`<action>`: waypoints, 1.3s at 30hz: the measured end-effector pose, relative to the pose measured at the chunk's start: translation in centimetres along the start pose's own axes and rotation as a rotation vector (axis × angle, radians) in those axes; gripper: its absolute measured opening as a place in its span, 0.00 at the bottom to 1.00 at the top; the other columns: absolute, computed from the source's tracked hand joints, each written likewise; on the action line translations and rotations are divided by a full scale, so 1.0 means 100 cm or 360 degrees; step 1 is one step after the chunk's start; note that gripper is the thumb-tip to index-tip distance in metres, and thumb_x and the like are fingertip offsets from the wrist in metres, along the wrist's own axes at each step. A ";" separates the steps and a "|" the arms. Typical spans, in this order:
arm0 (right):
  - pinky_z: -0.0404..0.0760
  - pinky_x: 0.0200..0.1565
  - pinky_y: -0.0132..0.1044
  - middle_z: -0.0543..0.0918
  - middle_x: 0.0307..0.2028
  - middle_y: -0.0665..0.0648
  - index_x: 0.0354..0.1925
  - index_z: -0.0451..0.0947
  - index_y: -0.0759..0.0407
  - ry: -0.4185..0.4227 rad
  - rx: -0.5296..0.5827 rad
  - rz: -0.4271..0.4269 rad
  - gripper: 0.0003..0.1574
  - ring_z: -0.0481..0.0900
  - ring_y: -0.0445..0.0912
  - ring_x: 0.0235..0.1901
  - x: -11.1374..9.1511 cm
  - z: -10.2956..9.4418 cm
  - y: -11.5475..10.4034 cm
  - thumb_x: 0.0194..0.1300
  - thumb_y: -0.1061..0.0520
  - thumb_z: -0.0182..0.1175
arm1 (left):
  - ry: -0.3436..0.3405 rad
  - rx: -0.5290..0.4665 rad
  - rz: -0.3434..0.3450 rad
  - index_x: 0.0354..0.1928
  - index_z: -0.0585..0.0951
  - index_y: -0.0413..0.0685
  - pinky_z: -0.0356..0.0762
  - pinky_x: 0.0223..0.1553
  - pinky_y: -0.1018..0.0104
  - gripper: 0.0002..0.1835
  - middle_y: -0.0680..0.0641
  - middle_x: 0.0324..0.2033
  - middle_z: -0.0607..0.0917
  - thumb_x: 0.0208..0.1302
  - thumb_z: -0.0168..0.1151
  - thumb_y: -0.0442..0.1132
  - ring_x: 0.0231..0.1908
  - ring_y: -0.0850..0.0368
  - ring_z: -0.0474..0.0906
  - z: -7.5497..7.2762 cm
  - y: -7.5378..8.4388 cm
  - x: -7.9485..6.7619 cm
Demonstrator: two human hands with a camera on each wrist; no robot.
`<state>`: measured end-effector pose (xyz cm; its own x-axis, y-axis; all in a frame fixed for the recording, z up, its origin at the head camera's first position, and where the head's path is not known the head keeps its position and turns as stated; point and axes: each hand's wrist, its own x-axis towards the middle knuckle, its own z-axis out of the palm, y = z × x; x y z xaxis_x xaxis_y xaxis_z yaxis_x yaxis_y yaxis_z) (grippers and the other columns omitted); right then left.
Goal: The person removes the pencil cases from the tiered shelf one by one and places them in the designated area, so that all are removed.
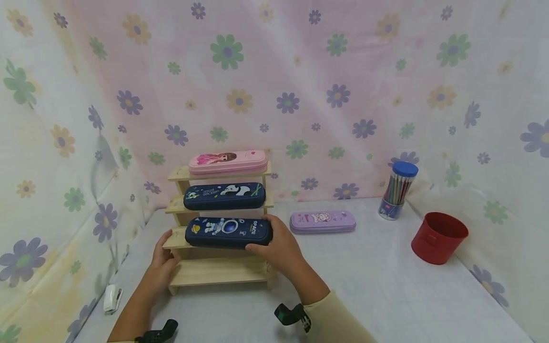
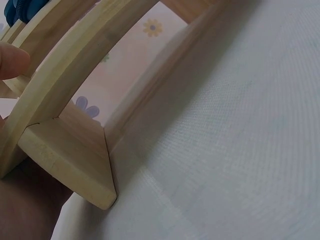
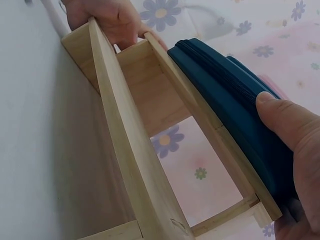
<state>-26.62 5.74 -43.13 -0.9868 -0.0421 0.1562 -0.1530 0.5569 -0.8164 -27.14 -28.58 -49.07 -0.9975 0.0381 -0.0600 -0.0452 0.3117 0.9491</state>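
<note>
A tiered wooden display rack stands on the white-covered table. My left hand grips its left side; in the right wrist view the left hand holds the end of a tier. On the second tier from the bottom lies a navy pencil case with an astronaut and SPACE print. My right hand holds that case by its right end, thumb on the near side. Above it are a navy panda pencil case and, on top, a pink pencil case with a girl print. The bottom tier is bare.
A lilac pencil case lies right of the rack. Farther right stand a blue-lidded tub of pencils and a red bucket. A small white object is at the left edge. Flowered cloth surrounds the table.
</note>
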 end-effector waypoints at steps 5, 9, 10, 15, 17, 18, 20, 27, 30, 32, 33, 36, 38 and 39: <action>0.73 0.68 0.60 0.73 0.72 0.57 0.77 0.64 0.48 -0.0025 0.0050 -0.0025 0.61 0.74 0.56 0.69 0.002 -0.001 0.005 0.52 0.38 0.81 | 0.0015 -0.0051 0.0036 0.84 0.32 0.71 0.39 0.76 0.29 0.48 0.31 0.82 0.44 0.77 0.46 0.30 0.81 0.30 0.42 0.001 -0.001 -0.001; 0.75 0.67 0.58 0.75 0.70 0.55 0.76 0.65 0.47 -0.0034 0.0071 -0.0028 0.60 0.75 0.54 0.67 0.002 -0.004 0.011 0.52 0.39 0.82 | 0.0012 -0.0067 0.0055 0.84 0.33 0.71 0.40 0.76 0.28 0.48 0.31 0.82 0.44 0.77 0.46 0.30 0.81 0.29 0.43 0.002 0.000 -0.001; 0.75 0.67 0.57 0.75 0.70 0.55 0.75 0.65 0.46 -0.0036 0.0083 -0.0025 0.59 0.75 0.54 0.67 0.001 -0.005 0.012 0.52 0.39 0.82 | 0.0005 -0.0072 0.0059 0.84 0.33 0.71 0.39 0.76 0.29 0.48 0.31 0.82 0.43 0.77 0.45 0.30 0.81 0.30 0.42 0.003 0.000 -0.001; 0.75 0.68 0.52 0.75 0.70 0.55 0.75 0.65 0.48 -0.0081 0.0227 -0.0028 0.59 0.74 0.53 0.70 -0.002 -0.012 0.017 0.52 0.42 0.82 | -0.0009 -0.0083 0.0098 0.84 0.33 0.66 0.37 0.76 0.29 0.47 0.34 0.83 0.40 0.77 0.45 0.28 0.82 0.32 0.37 0.002 0.003 -0.003; 0.75 0.68 0.51 0.74 0.71 0.55 0.75 0.65 0.48 -0.0105 0.0294 -0.0032 0.58 0.73 0.53 0.71 -0.003 -0.014 0.019 0.52 0.42 0.82 | -0.0021 -0.0094 0.0117 0.84 0.32 0.65 0.37 0.76 0.29 0.47 0.34 0.83 0.40 0.77 0.45 0.28 0.82 0.32 0.37 0.001 0.003 -0.004; 0.75 0.68 0.51 0.74 0.71 0.55 0.75 0.65 0.48 -0.0116 0.0323 -0.0029 0.58 0.73 0.53 0.72 -0.003 -0.015 0.021 0.53 0.42 0.82 | -0.0025 -0.0098 0.0117 0.84 0.32 0.66 0.37 0.76 0.29 0.47 0.34 0.83 0.40 0.77 0.45 0.28 0.82 0.32 0.37 0.001 0.003 -0.004; 0.74 0.68 0.51 0.73 0.72 0.55 0.74 0.65 0.46 -0.0133 0.0367 -0.0019 0.57 0.72 0.54 0.73 -0.004 -0.016 0.024 0.53 0.43 0.82 | -0.0037 -0.0108 0.0117 0.84 0.32 0.66 0.38 0.76 0.29 0.47 0.34 0.83 0.41 0.77 0.45 0.28 0.82 0.31 0.38 0.000 0.003 -0.004; 0.73 0.68 0.53 0.72 0.72 0.55 0.73 0.65 0.43 -0.0169 0.0420 -0.0005 0.54 0.71 0.56 0.73 -0.005 -0.021 0.032 0.54 0.44 0.81 | -0.0030 -0.0069 0.0087 0.84 0.32 0.67 0.39 0.75 0.27 0.47 0.31 0.82 0.45 0.77 0.46 0.30 0.81 0.29 0.42 -0.001 0.001 -0.003; 0.74 0.68 0.54 0.72 0.73 0.55 0.73 0.65 0.43 -0.0168 0.0431 0.0004 0.54 0.71 0.57 0.73 -0.007 -0.024 0.036 0.54 0.44 0.81 | -0.0025 -0.0063 0.0088 0.84 0.32 0.67 0.38 0.75 0.27 0.47 0.30 0.82 0.44 0.77 0.45 0.30 0.81 0.29 0.39 0.000 0.001 -0.003; 0.74 0.68 0.55 0.72 0.73 0.55 0.73 0.65 0.42 -0.0160 0.0427 0.0023 0.54 0.71 0.57 0.73 -0.008 -0.027 0.038 0.54 0.43 0.81 | -0.0026 -0.0068 0.0090 0.84 0.32 0.67 0.38 0.75 0.27 0.47 0.31 0.82 0.43 0.77 0.45 0.29 0.81 0.29 0.38 0.000 0.001 -0.002; 0.74 0.68 0.55 0.72 0.73 0.55 0.73 0.65 0.42 -0.0155 0.0426 0.0036 0.55 0.71 0.57 0.73 -0.009 -0.028 0.040 0.54 0.43 0.81 | -0.0030 -0.0068 0.0094 0.84 0.31 0.66 0.38 0.75 0.27 0.47 0.32 0.83 0.42 0.77 0.45 0.29 0.81 0.30 0.37 0.000 0.001 -0.002; 0.73 0.69 0.55 0.72 0.73 0.55 0.73 0.65 0.42 -0.0131 0.0440 0.0070 0.55 0.71 0.56 0.73 -0.010 -0.033 0.045 0.54 0.44 0.82 | -0.0036 -0.0070 0.0108 0.84 0.31 0.65 0.38 0.76 0.28 0.48 0.33 0.83 0.41 0.76 0.45 0.28 0.82 0.30 0.37 0.000 0.001 -0.002; 0.72 0.69 0.55 0.72 0.73 0.55 0.73 0.65 0.43 -0.0109 0.0465 0.0081 0.55 0.71 0.56 0.72 -0.011 -0.037 0.049 0.54 0.45 0.82 | -0.0038 -0.0069 0.0125 0.84 0.31 0.64 0.38 0.76 0.28 0.48 0.33 0.83 0.41 0.76 0.45 0.27 0.81 0.30 0.37 0.000 0.000 -0.002; 0.72 0.69 0.55 0.72 0.73 0.55 0.73 0.66 0.43 -0.0098 0.0481 0.0088 0.54 0.71 0.56 0.72 -0.011 -0.038 0.051 0.54 0.45 0.82 | -0.0041 -0.0074 0.0128 0.84 0.31 0.64 0.39 0.76 0.28 0.48 0.32 0.83 0.41 0.76 0.45 0.27 0.81 0.30 0.37 -0.001 0.000 -0.003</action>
<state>-26.13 11.79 -45.29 -0.9940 -0.0742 0.0804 -0.0986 0.2883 -0.9524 -26.88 -28.67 -49.07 -0.9963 0.0857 0.0098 0.0320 0.2622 0.9645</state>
